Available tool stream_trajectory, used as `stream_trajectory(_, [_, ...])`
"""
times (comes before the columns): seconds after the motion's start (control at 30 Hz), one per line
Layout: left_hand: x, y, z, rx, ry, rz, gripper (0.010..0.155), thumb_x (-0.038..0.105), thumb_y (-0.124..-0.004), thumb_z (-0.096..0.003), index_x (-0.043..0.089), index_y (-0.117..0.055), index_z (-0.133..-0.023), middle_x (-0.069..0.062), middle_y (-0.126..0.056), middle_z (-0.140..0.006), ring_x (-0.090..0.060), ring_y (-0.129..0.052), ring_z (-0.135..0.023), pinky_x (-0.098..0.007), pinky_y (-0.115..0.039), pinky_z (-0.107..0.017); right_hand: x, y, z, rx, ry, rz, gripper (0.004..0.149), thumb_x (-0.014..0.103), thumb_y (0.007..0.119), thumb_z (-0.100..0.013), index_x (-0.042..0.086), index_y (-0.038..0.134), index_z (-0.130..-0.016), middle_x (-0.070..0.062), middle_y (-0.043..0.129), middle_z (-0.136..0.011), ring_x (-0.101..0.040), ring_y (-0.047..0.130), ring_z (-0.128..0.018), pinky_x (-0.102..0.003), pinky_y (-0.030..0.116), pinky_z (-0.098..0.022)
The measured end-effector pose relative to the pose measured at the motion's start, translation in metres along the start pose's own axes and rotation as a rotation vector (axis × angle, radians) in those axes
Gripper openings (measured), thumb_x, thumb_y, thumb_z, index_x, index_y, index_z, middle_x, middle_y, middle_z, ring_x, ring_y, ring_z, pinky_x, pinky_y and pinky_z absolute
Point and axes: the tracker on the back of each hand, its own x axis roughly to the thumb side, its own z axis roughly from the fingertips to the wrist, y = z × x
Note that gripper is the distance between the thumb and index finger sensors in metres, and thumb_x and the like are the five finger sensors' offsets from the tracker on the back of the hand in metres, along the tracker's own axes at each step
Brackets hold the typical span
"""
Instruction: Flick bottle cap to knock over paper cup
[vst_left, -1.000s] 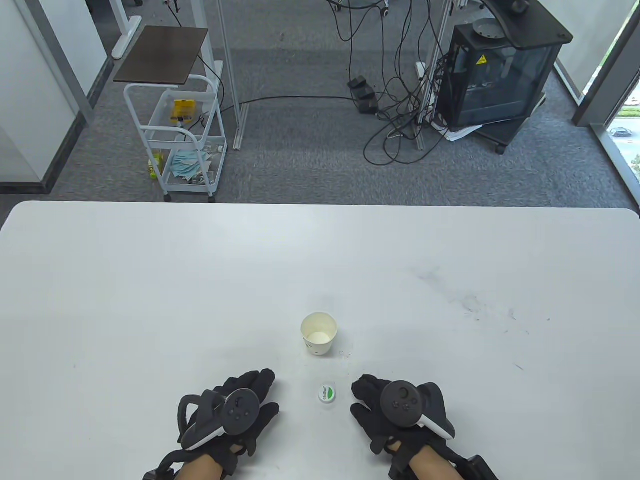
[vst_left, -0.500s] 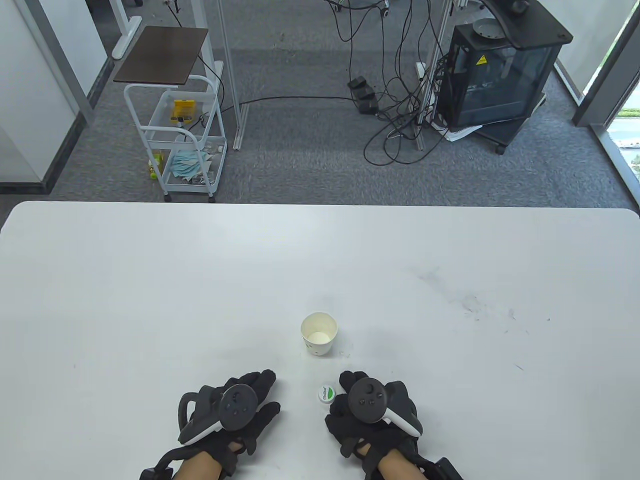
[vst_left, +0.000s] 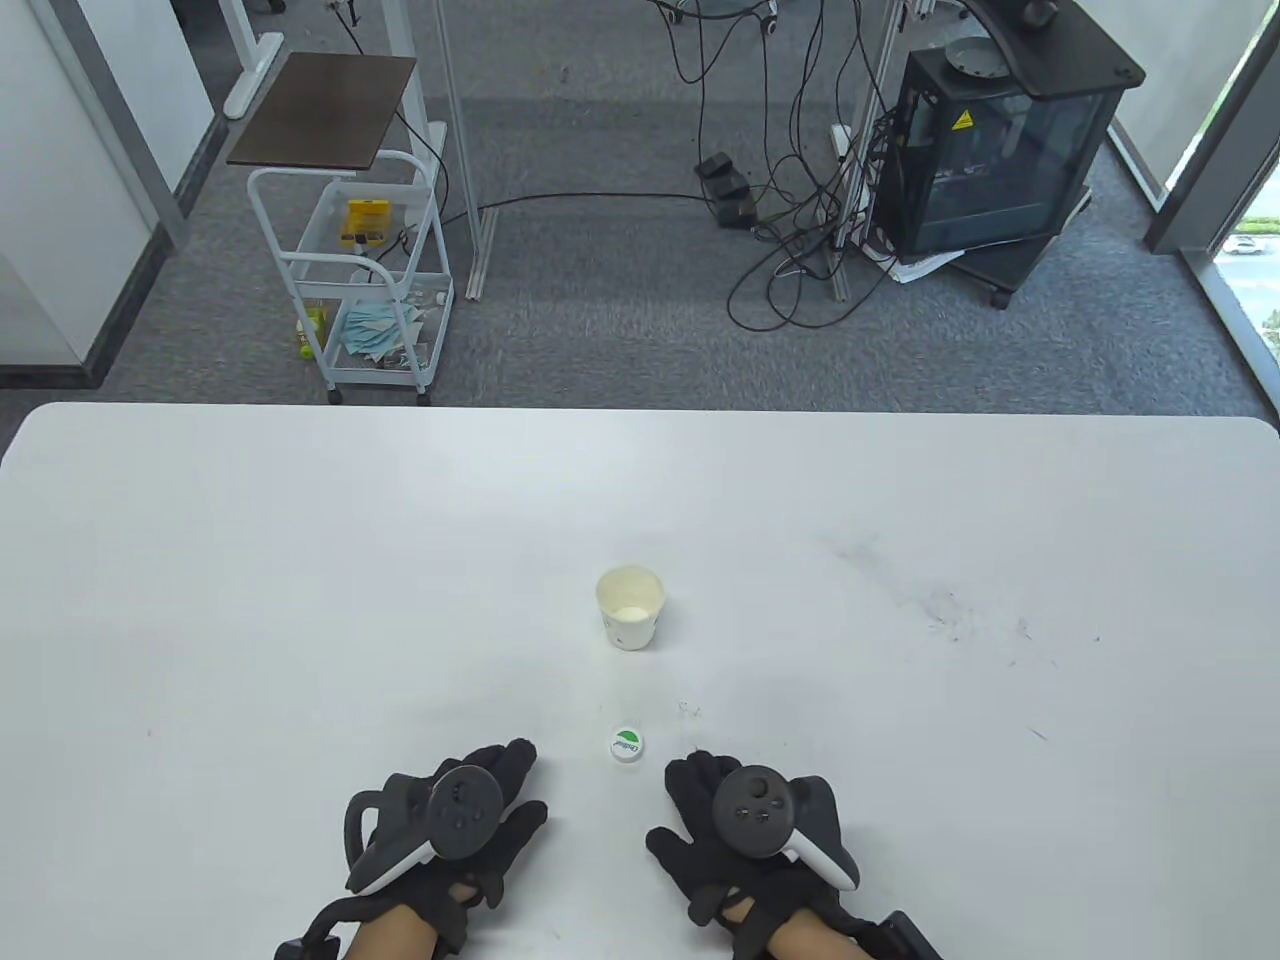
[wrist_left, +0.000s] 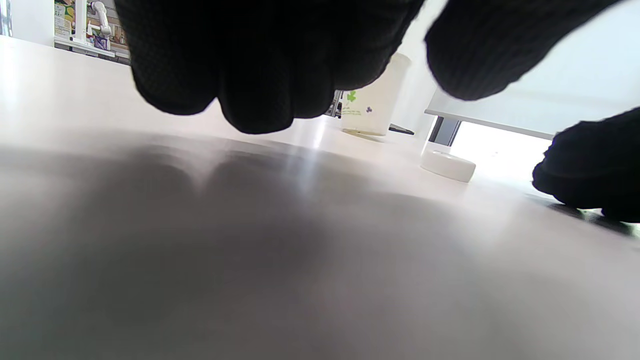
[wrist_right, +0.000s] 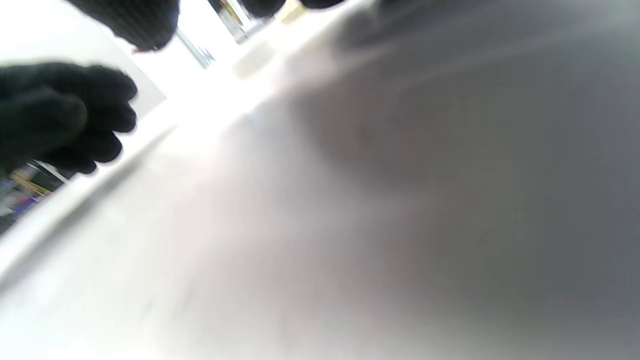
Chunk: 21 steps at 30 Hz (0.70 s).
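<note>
A white table (vst_left: 300, 560) fills the lower half of the table view, scuffed with faint dark marks toward its right side. Beyond it lies grey carpet, with a black equipment cabinet (vst_left: 1000, 150) on casters (a yellow warning sticker on its front), a tangle of black cables (vst_left: 790, 230) beside it, and a white wire trolley (vst_left: 350, 280) holding a yellow box and blue-green cloths under a dark brown top.

On the table, the left hand (vst_left: 450, 840) rests palm down with fingers loosely spread, holding nothing. The right hand (vst_left: 745, 835) also lies palm down, fingers spread and free, near the cap but not touching it.

The paper cup (vst_left: 630, 608) stands upright with its inside pale and bare; the left wrist view shows a small green leaf print on its side. The bottle cap (vst_left: 626, 745) lies flat between the cup and the hands, white with a green logo whose lettering is too small to read.
</note>
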Motion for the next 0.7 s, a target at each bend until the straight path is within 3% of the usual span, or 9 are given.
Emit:
stream_trajectory(0.13, [0.001,0.000,0.000,0.006,-0.003,-0.014,0.068,0.063,-0.072,-0.0473,0.031,-0.060,-0.106,-0.002,-0.073,-0.106,-0.023,-0.089,-0.083,-0.044,-0.080,-0.062,-0.014,-0.020,-0.003,-0.039,-0.138,0.108,0.068,0.047,0.076,-0.054,0.015,0.051,-0.109,-0.019,0.051,-0.112,-0.047,0.046,-0.104,-0.061,0.044,-0.074])
stream_trajectory(0.27, [0.007,0.003,0.003,0.035,-0.030,-0.036,0.068,0.063,-0.072,-0.0472,0.031,-0.059,-0.106,-0.003,-0.072,-0.107,-0.024,-0.088,-0.084,-0.044,-0.079,-0.062,-0.022,-0.033,0.002,-0.111,-0.208,0.133,0.069,0.046,0.078,-0.054,0.016,0.050,-0.110,-0.018,0.049,-0.114,-0.047,0.044,-0.106,-0.063,0.042,-0.074])
stream_trajectory(0.37, [0.014,0.008,0.008,0.087,-0.066,-0.053,0.068,0.063,-0.072,-0.0470,0.031,-0.059,-0.106,-0.003,-0.072,-0.107,-0.024,-0.088,-0.084,-0.044,-0.079,-0.062,-0.020,-0.040,0.007,-0.213,-0.284,0.216,0.069,0.048,0.078,-0.052,0.016,0.053,-0.109,-0.018,0.054,-0.112,-0.047,0.051,-0.103,-0.062,0.048,-0.072])
stream_trajectory(0.47, [0.018,0.012,0.011,0.124,-0.090,-0.069,0.068,0.063,-0.073,-0.0466,0.031,-0.059,-0.106,-0.003,-0.072,-0.107,-0.024,-0.088,-0.084,-0.044,-0.079,-0.062,-0.018,-0.041,0.011,-0.239,-0.307,0.289,0.070,0.049,0.078,-0.052,0.017,0.053,-0.109,-0.017,0.055,-0.112,-0.046,0.052,-0.103,-0.062,0.049,-0.072])
stream_trajectory(0.7, [0.025,0.016,0.016,0.162,-0.124,-0.085,0.068,0.062,-0.072,-0.0466,0.031,-0.060,-0.106,-0.003,-0.073,-0.107,-0.024,-0.088,-0.084,-0.045,-0.079,-0.062,-0.020,-0.042,0.013,-0.245,-0.289,0.256,0.070,0.048,0.078,-0.052,0.017,0.052,-0.109,-0.017,0.054,-0.112,-0.046,0.051,-0.103,-0.062,0.049,-0.072])
